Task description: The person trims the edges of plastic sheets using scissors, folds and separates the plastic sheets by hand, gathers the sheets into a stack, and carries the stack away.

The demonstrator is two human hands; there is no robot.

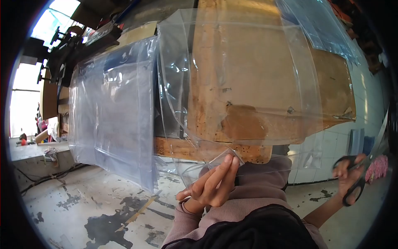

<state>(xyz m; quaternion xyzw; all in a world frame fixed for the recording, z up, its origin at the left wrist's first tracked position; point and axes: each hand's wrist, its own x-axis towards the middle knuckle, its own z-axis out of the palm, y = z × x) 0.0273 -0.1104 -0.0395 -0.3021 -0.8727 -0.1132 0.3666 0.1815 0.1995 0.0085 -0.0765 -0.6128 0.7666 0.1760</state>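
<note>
A large clear plastic bag (255, 79) lies spread over the worn wooden table (251, 154), and its near edge hangs toward my body. My left hand (213, 184) is closed on a folded corner of this plastic, fingers pressed together, just in front of the table edge. Off to the right, away from the table, my right hand (350, 176) grips black-handled scissors (379, 139) by the finger loops. Their blades point up and away; I cannot tell how far apart they are.
A stack of clear plastic bags (120, 108) overhangs the table's left side. Bluish plastic (323, 25) lies at the upper right. Dark machinery (66, 54) stands at the upper left. Something pink (376, 169) is beside the scissors. Cables (41, 182) run along the left ledge.
</note>
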